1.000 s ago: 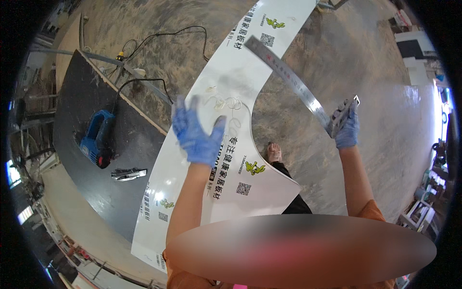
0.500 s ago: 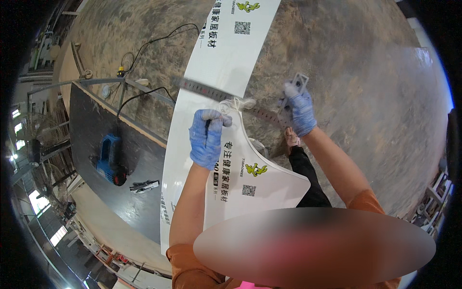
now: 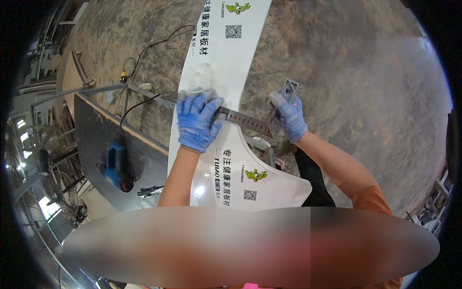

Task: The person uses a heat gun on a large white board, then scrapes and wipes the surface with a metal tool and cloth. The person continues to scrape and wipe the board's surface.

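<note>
My left hand [image 3: 198,120], in a blue glove, lies flat with its fingers outstretched over the steel blade of a square [image 3: 248,123] and the white printed board [image 3: 233,58]. My right hand [image 3: 291,117], also gloved in blue, is closed on the square's grey metal stock, beyond the board's right edge. The blade runs across the board, partly hidden under my left hand. Just nearer lies a white panel [image 3: 204,185] with a curved right edge and printing on it. A whitish, blurred thing [image 3: 199,79] is just beyond my left fingers; its kind is unclear.
To the left, a blue power tool [image 3: 115,166] and a black-and-silver tool [image 3: 150,191] rest on a dark tabletop [image 3: 89,139]. A black cable [image 3: 161,43] trails over the mottled floor [image 3: 337,58]. A metal frame [image 3: 127,98] stands beside the board. Shaded blurs cover the lower part.
My left hand has gone from a closed grip to lying flat on the blade. The square has come down onto the board and turned slightly. The whitish thing has moved left and farther away.
</note>
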`<state>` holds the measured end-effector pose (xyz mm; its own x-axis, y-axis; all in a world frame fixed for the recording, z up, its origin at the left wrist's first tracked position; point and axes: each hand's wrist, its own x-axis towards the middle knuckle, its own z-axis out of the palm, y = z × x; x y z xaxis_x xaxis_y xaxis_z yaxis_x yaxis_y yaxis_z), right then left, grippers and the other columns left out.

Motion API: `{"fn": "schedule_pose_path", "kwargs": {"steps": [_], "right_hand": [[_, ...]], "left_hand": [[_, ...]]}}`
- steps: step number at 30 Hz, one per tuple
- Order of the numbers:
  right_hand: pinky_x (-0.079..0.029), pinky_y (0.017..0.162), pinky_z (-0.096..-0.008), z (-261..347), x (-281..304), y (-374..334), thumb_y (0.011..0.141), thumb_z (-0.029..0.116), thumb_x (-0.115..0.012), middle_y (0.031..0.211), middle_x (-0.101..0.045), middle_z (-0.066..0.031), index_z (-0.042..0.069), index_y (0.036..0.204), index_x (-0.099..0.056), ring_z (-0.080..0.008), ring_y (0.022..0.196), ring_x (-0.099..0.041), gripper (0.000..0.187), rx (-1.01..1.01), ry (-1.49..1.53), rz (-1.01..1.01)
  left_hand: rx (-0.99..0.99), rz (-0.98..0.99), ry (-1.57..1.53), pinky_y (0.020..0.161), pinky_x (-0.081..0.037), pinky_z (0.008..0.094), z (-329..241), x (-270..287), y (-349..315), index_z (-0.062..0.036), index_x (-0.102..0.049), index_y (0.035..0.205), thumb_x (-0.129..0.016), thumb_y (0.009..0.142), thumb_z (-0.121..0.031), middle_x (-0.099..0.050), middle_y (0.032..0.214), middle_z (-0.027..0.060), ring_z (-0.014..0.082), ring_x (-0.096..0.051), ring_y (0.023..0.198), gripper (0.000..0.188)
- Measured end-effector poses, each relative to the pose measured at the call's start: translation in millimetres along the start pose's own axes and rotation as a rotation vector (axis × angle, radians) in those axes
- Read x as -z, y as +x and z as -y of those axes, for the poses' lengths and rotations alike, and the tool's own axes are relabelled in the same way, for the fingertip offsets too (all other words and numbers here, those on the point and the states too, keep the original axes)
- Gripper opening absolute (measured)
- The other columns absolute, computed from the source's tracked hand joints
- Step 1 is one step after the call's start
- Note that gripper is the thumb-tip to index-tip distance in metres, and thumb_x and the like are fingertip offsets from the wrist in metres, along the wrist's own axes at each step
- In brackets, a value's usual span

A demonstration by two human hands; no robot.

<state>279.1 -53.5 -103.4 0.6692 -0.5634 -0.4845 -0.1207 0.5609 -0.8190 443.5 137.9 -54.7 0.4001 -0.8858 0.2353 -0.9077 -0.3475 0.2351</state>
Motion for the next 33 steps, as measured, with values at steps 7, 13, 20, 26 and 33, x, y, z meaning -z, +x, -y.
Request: {"fn": "schedule_pose_path", "kwargs": {"steps": [7,13,20,26,33], "right_hand": [[-0.047,0.065,-0.0273,-14.0,-2.9,-10.4,0.087,0.025,-0.070,0.079,-0.062,0.0001,0.009,0.093,-0.061,-0.0107,0.071,-0.058,0.019,0.000,0.108,-0.067],[-0.049,0.060,-0.0298,-32.4,-3.1,-15.3,0.087,0.025,-0.069,0.078,-0.062,-0.0013,0.009,0.094,-0.059,-0.0123,0.067,-0.059,0.020,-0.023,0.184,-0.138],[-0.047,0.061,-0.0265,-39.0,-49.9,-23.4,0.086,0.019,-0.071,0.083,-0.062,0.0005,0.008,0.094,-0.062,-0.0102,0.070,-0.059,0.017,0.096,0.170,-0.135],[-0.043,0.057,-0.0288,-20.7,-9.7,-18.9,0.085,0.020,-0.070,0.071,-0.062,-0.0001,0.003,0.080,-0.064,-0.0097,0.062,-0.053,0.019,-0.022,-0.081,0.094],[-0.046,0.061,-0.0273,-36.7,-13.1,-42.1,0.087,0.023,-0.067,0.077,-0.062,-0.0029,0.006,0.093,-0.060,-0.0122,0.066,-0.058,0.020,-0.062,0.020,0.004]], "left_hand": [[-0.072,0.018,-0.257,0.104,-0.035,0.0514,1.3,-1.7,7.9,-0.0159,-0.064,0.099,-0.073,0.069,-0.015,-0.057,0.101,0.0042,0.0285,-0.056,0.100,0.032],[-0.057,-0.005,-0.287,0.092,-0.040,0.0472,2.6,-5.8,6.1,-0.0142,-0.062,0.096,-0.071,0.069,-0.013,-0.057,0.097,0.0062,0.0295,-0.055,0.094,0.028],[-0.046,0.047,-0.248,0.082,-0.041,0.0433,3.6,-6.9,1.0,-0.0166,-0.062,0.087,-0.072,0.071,-0.018,-0.056,0.086,0.0033,0.0280,-0.054,0.086,0.019],[0.008,-0.070,-0.193,0.081,-0.044,0.0424,-16.2,5.9,-30.0,-0.0173,-0.065,0.095,-0.073,0.071,-0.020,-0.060,0.096,0.0033,0.0281,-0.057,0.091,0.025],[0.120,0.013,-0.210,0.078,-0.043,0.0421,-12.3,-3.5,-53.1,-0.0175,-0.064,0.089,-0.073,0.072,-0.022,-0.059,0.091,0.0029,0.0268,-0.057,0.087,0.020]]}}
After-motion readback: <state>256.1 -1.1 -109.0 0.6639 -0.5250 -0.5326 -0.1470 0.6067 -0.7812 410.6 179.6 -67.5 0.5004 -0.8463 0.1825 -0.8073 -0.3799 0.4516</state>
